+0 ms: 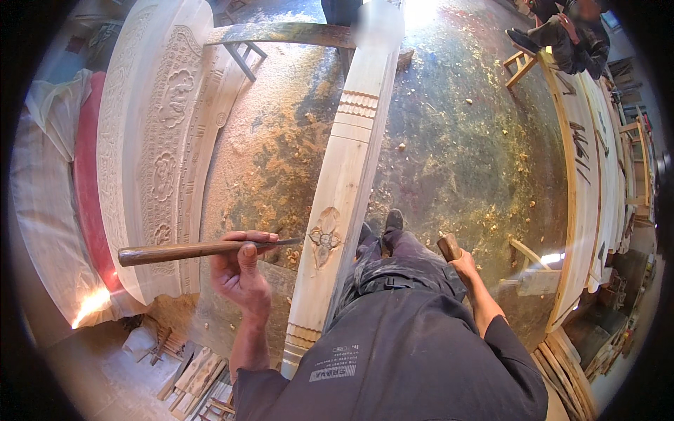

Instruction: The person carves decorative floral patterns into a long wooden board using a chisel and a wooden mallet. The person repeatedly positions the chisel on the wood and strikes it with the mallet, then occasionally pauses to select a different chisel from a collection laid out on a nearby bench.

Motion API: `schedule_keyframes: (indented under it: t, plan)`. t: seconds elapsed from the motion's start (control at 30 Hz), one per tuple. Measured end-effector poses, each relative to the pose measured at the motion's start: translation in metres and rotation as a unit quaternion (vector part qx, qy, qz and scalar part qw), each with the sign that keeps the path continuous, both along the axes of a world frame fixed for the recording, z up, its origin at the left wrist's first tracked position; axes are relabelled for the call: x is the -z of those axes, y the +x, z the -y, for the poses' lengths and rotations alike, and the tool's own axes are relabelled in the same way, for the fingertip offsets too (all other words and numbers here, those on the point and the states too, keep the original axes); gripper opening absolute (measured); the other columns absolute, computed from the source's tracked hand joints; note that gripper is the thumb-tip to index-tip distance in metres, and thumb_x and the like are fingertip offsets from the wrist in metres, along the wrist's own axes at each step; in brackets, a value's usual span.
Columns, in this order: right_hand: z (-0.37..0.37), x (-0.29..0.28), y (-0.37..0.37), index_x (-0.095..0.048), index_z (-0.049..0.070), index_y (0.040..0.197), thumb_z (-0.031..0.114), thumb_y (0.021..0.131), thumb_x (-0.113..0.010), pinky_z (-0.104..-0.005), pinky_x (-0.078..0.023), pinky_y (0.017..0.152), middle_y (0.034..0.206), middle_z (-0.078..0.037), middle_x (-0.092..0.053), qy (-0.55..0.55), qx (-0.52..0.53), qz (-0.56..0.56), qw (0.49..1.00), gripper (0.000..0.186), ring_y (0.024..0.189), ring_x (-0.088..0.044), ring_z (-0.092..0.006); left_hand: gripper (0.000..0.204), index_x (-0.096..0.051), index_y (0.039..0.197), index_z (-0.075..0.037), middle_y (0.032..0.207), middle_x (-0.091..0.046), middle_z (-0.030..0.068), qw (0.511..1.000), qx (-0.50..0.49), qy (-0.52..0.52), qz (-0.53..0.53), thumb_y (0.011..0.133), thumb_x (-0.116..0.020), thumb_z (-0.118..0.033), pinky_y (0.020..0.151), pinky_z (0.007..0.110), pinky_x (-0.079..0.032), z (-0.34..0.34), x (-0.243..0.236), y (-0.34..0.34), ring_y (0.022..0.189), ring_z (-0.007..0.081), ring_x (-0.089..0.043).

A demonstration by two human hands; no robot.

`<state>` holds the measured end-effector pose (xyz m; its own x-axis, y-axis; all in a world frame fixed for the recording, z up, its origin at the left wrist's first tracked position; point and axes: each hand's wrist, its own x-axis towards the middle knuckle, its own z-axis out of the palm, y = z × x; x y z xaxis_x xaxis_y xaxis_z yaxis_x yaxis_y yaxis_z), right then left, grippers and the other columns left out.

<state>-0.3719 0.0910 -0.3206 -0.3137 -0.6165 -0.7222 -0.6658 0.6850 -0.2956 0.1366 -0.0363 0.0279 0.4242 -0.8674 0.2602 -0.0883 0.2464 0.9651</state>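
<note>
My left hand (241,274) holds a long chisel (175,252) with a brown wooden handle, its dark blade pointing right toward the left edge of a long pale wooden beam (337,158). The beam runs lengthwise in front of me and bears a carved flower motif (324,238) and bands of ridged carving. My right hand (461,263) is closed on a wooden tool (448,247), perhaps a mallet, low beside my right thigh. Most of that tool is hidden or foreshortened.
A carved pale panel (161,175) stands at left beside covered pieces (45,196). A trestle (274,34) crosses at the back. Stacked boards (583,189) line the right, where another person (579,45) sits. Shavings lie on the floor; offcuts (200,375) lie lower left.
</note>
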Motion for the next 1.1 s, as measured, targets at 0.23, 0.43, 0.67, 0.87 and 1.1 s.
schedule_keyframes:
  t: [0.23,0.43,0.67,0.87,1.1]
  plan:
    - [0.001,-0.013,0.0,-0.072,0.013,0.121,0.025,0.067,-0.083,-0.0449,-0.057,0.086,0.105,-0.019,-0.077,-0.016,-0.027,-0.003,1.0,0.056,0.101,-0.074,-0.0363,0.024,-0.059,0.116,0.004,0.092,-0.071,0.0186,1.0,-0.014,-0.006,0.023,0.103,-0.066,-0.016,0.071,0.04,-0.067,-0.001,-0.006,0.003,0.08,0.0278,-0.074]
    - [-0.025,-0.021,-0.006,-0.072,0.01,0.122,0.026,0.069,-0.081,-0.0441,-0.055,0.091,0.109,-0.02,-0.076,-0.004,0.024,0.008,1.0,0.056,0.107,-0.072,-0.0377,0.024,-0.059,0.114,0.004,0.093,-0.071,0.0176,1.0,-0.015,-0.016,0.015,0.103,-0.065,-0.016,0.071,0.039,-0.066,0.002,-0.009,0.004,0.082,0.0268,-0.074]
    - [-0.049,0.002,-0.03,-0.072,0.01,0.122,0.038,0.067,-0.084,-0.0443,-0.056,0.09,0.111,-0.021,-0.075,0.03,0.022,-0.001,0.999,0.063,0.109,-0.071,-0.0383,0.02,-0.06,0.114,0.003,0.095,-0.071,0.0159,0.998,0.013,-0.027,0.046,0.103,-0.065,-0.013,0.072,0.038,-0.064,0.003,-0.015,0.005,0.082,0.0254,-0.073]
    - [-0.013,0.016,-0.037,-0.073,0.011,0.118,0.031,0.065,-0.085,-0.0422,-0.058,0.087,0.107,-0.019,-0.076,0.071,0.091,0.091,0.989,0.058,0.102,-0.074,-0.0326,0.018,-0.059,0.12,0.004,0.085,-0.062,0.009,0.994,-0.067,-0.001,0.085,0.104,-0.054,-0.002,0.068,0.036,-0.056,-0.018,-0.019,-0.011,0.075,0.0189,-0.061]
    - [0.028,0.027,-0.057,-0.073,0.016,0.119,0.033,0.063,-0.087,-0.0437,-0.059,0.084,0.102,-0.016,-0.077,0.017,-0.04,-0.021,0.999,0.06,0.098,-0.075,-0.0303,0.038,-0.072,0.122,-0.006,0.115,-0.07,0.0134,0.964,0.053,0.191,0.18,0.092,-0.076,-0.029,0.105,0.048,-0.037,-0.024,-0.035,-0.044,0.11,0.0283,-0.063]
